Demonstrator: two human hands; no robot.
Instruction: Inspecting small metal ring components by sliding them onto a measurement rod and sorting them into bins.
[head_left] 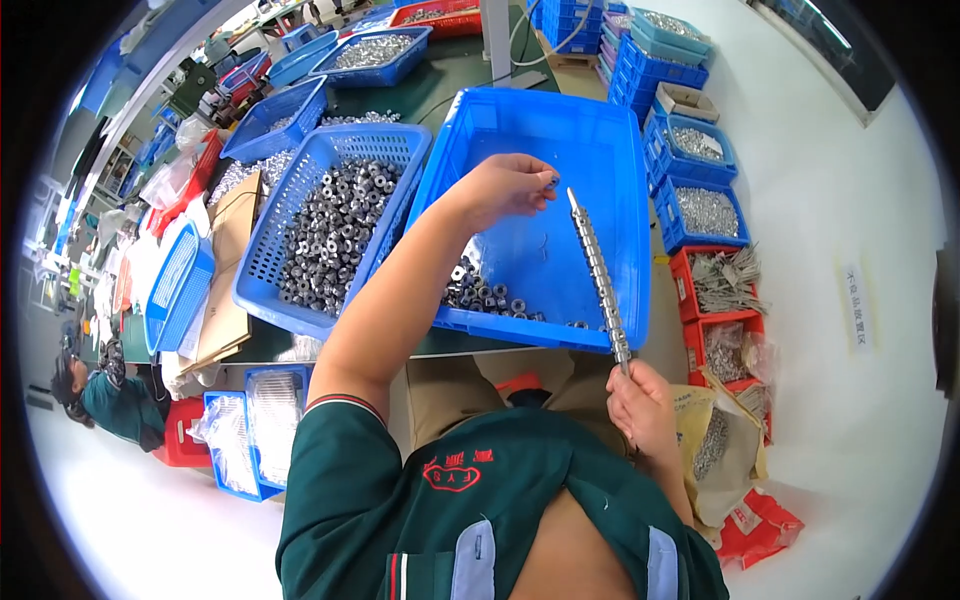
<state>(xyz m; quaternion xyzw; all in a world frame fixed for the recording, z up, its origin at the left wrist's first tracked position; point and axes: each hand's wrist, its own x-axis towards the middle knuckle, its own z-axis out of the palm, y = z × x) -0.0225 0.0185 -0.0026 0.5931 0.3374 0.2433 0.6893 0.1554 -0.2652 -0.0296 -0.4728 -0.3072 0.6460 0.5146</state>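
Over blue bin (pixel 500 125): left hand (pixel 508 186) pinching nut (pixel 553 183); right hand (pixel 641 402) clasping rod (pixel 599 275).

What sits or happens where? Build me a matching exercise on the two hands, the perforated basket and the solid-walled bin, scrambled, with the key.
Column one
1. Left hand
2. Right hand
3. Perforated blue basket
4. Solid-walled blue bin

Column two
A. Grips the lower end of a ringed metal rod
B. Has a smaller cluster of nuts toward its near side
C. Pinches a small dark piece
D. Heaped with a pile of nuts

Right pairs: 1-C, 2-A, 3-D, 4-B
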